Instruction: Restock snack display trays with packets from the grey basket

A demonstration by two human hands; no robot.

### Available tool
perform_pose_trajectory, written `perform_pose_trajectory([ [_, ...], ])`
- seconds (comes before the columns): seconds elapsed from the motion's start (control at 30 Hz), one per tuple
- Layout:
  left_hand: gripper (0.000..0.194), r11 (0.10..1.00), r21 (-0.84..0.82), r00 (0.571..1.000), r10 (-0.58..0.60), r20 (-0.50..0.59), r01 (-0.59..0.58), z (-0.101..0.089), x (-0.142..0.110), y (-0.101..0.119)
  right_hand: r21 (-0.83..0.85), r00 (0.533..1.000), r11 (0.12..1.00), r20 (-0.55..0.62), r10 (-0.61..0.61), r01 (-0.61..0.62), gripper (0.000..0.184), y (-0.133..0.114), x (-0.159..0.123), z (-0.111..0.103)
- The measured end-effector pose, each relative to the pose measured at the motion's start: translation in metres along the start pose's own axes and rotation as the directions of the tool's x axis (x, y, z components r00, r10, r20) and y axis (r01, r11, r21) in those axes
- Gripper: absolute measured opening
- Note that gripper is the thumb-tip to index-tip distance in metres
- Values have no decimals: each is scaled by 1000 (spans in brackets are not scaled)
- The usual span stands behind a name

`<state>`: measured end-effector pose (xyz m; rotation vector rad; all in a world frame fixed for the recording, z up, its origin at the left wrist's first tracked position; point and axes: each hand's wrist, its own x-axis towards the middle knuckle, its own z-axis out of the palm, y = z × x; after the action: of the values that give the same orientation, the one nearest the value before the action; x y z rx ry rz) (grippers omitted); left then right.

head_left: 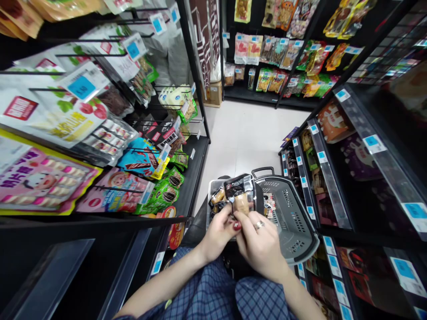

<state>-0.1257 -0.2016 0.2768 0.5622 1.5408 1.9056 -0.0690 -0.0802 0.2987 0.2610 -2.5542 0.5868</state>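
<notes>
Two bare hands: left hand [215, 235] and right hand [262, 240] meet low in our view; ring [259, 225] on the right, red polish on the left thumb.
Grip: fingers of both hands pinched together, clamped on the near end of one snack packet [240, 191].
Packet: above a clear tub [209, 202], pointing away from us; black print, see-through part, tan food inside. Lettering too small for us to read.
Tub: holds several dark packets [218, 195] of similar look. What it rests on is hidden from us.
Basket: grey shopping basket [289, 195] with perforated wall, just right of the tub, handle [262, 169] at its far side; a pale, red-and-black printed item [269, 204] shows inside.
Left rack: hanging bags with hawthorn fruit pictured [50, 111], green packets [163, 191] lower down.
Right shelves: edges lined with blue-and-white price tags [373, 143].
Aisle end: pale floor [233, 129], cardboard box [213, 94], more bagged snacks.
Packet, done: picked out and gripped two-handed, we judge; seal seems whole, though fingers cover the near edge.
Packet, left: not yet released into tub or basket; we take the handling as midway.
</notes>
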Motion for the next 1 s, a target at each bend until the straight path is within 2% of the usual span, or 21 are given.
perform_pose_trajectory([
  [0.1,47,997,-68,999,-33,-38,30,-3,2,-1,173,999,984,44,26,-33,24,3,0,-7],
  [0.17,43,996,-64,997,-60,-57,56,-4,3,0,361,994,928,77,72,-95,24,7,-2,-12],
  [0.23,43,991,-96,991,-98,-94,89,-4,3,2,497,979,845,43,201,-195,18,12,-5,-14],
  [0.27,44,986,-124,986,-124,-114,110,-4,3,3,526,952,808,5,307,-264,14,15,-6,-14],
  [0.33,46,975,-166,974,-175,-145,151,-3,4,4,531,859,734,-24,512,-423,5,20,-7,-12],
  [0.37,47,973,-163,970,-187,-154,162,-2,4,5,523,820,697,6,572,-490,3,22,-7,-10],
  [0.4,47,977,-137,970,-184,-161,163,-2,4,5,514,804,672,59,592,-533,5,23,-7,-8],
  [0.5,44,991,5,973,-130,-188,133,-2,6,6,492,832,684,182,524,-538,10,23,-5,-5],
  [0.6,44,988,95,972,-101,-214,124,-3,7,5,468,856,723,180,485,-508,19,22,-4,-3],
  [0.83,44,982,128,971,-107,-213,136,-4,5,6,475,858,719,198,474,-507,21,23,-6,-1],
  [1.0,45,984,87,968,-138,-209,159,-5,6,2,495,861,712,190,472,-499,20,24,-7,-2],
])
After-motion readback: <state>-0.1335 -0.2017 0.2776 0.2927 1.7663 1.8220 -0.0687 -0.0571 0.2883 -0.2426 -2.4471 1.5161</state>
